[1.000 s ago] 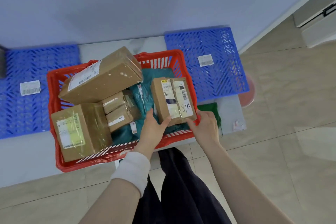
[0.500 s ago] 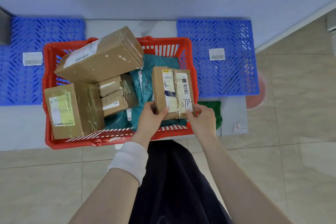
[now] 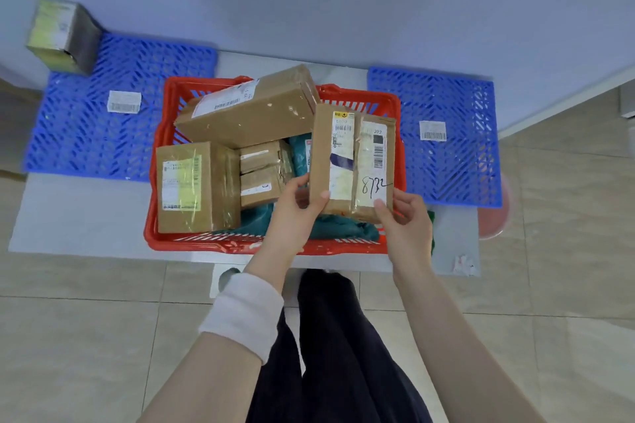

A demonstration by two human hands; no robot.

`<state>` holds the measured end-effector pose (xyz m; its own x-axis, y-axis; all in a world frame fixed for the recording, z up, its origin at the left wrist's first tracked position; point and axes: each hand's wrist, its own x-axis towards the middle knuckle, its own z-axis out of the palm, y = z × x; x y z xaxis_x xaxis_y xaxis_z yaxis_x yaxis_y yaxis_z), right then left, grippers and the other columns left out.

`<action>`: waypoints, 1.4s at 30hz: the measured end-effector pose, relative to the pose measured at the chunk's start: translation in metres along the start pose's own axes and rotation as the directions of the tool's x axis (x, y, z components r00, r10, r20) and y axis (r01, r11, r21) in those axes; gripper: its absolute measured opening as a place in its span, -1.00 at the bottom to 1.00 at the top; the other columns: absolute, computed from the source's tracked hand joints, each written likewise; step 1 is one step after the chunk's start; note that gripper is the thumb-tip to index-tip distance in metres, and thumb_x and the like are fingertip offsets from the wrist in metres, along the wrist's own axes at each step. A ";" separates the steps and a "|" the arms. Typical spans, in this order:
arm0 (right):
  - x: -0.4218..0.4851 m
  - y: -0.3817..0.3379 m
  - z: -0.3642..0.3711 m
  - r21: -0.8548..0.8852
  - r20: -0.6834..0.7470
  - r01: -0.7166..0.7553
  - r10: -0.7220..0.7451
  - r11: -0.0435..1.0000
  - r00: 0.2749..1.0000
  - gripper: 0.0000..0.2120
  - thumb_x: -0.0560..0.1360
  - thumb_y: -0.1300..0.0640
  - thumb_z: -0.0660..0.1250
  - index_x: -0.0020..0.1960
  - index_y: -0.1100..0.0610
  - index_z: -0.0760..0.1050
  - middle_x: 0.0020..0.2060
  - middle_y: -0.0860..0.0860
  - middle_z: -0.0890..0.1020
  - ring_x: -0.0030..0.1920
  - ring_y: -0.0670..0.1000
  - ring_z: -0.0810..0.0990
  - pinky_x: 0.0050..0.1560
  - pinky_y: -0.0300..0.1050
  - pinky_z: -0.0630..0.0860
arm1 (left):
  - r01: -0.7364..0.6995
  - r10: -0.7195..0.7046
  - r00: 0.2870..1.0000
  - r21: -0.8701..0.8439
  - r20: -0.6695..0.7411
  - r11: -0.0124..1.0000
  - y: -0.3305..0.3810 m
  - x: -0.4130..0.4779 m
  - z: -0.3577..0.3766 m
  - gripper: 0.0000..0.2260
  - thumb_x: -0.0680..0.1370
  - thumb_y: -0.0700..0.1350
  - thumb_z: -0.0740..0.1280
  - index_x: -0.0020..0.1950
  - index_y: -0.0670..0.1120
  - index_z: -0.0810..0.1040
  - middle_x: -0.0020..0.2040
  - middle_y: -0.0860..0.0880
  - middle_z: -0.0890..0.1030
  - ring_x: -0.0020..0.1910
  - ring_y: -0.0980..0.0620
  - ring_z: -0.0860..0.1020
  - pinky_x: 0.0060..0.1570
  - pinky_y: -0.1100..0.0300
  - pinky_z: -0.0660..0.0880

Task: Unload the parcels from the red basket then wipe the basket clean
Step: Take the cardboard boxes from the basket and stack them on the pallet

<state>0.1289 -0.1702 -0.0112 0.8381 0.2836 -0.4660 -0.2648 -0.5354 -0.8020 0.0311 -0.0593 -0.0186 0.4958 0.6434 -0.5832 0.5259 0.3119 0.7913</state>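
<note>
Head view: left hand (image 3: 292,213) and right hand (image 3: 405,220) both clamped on taped parcel (image 3: 350,161), raised over basket (image 3: 275,245); four boxes inside.

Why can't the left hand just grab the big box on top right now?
Probably not yet: the left hand is busy holding the flat parcel with the right hand. The big box lies uncovered.

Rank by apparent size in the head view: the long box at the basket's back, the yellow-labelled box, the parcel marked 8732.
1. Long box, largest.
2 and 3. Yellow-labelled box and 8732 parcel look alike; the parcel is lifted nearer the camera, so unranked.
</note>
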 end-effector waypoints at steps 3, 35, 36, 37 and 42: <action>-0.038 -0.020 0.025 0.056 -0.037 0.105 -0.103 0.993 0.994 -0.81 0.46 0.12 0.38 -0.07 -0.14 0.43 -0.12 -0.23 0.56 -0.05 -0.24 0.54 -0.09 -0.43 0.44 | -0.069 0.068 0.998 -0.052 -0.016 0.996 0.004 -0.016 -0.039 -0.59 0.53 0.03 0.27 0.36 0.02 0.32 0.15 0.11 0.48 0.13 0.13 0.46 0.12 0.22 0.40; -0.040 -0.116 0.471 0.087 0.229 0.019 -0.039 0.996 0.973 -0.70 0.48 0.27 0.33 0.17 0.03 0.44 0.05 -0.11 0.56 0.04 -0.20 0.53 -0.01 -0.40 0.44 | -0.036 -0.102 0.946 -0.414 -0.306 0.910 -0.060 0.183 -0.414 -0.69 0.52 -0.12 0.31 0.25 -0.14 0.42 0.12 -0.05 0.57 0.17 0.01 0.53 0.24 0.14 0.41; -0.031 -0.114 0.483 0.076 0.236 0.005 -0.022 0.997 0.971 -0.71 0.49 0.27 0.33 0.14 0.01 0.43 0.02 -0.13 0.54 -0.01 -0.28 0.51 -0.08 -0.45 0.43 | -0.016 -0.121 0.944 -0.410 -0.306 0.912 -0.065 0.197 -0.418 -0.69 0.52 -0.12 0.31 0.25 -0.13 0.42 0.11 -0.05 0.57 0.17 0.01 0.53 0.22 0.16 0.41; -0.022 -0.111 0.497 0.066 0.240 -0.015 -0.002 0.998 0.971 -0.71 0.49 0.27 0.33 0.12 -0.02 0.41 0.00 -0.14 0.53 -0.05 -0.32 0.49 -0.13 -0.48 0.43 | 0.003 -0.138 0.942 -0.406 -0.305 0.914 -0.071 0.211 -0.423 -0.70 0.52 -0.12 0.30 0.25 -0.13 0.42 0.10 -0.04 0.56 0.17 0.01 0.52 0.20 0.18 0.41; 0.026 -0.095 0.560 0.037 0.217 -0.111 0.100 0.993 0.971 -0.68 0.48 0.30 0.31 0.21 0.11 0.43 0.03 -0.10 0.54 -0.07 -0.30 0.50 -0.07 -0.43 0.46 | 0.088 -0.216 0.931 -0.396 -0.294 0.914 -0.096 0.282 -0.444 -0.68 0.53 -0.09 0.30 0.26 -0.12 0.42 0.16 -0.06 0.56 0.18 0.01 0.52 0.24 0.16 0.41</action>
<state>-0.0917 0.3337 -0.1564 0.6837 0.3942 -0.6142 -0.3739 -0.5335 -0.7587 -0.1864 0.4025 -0.1775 0.1447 0.7370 -0.6602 0.2508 0.6182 0.7450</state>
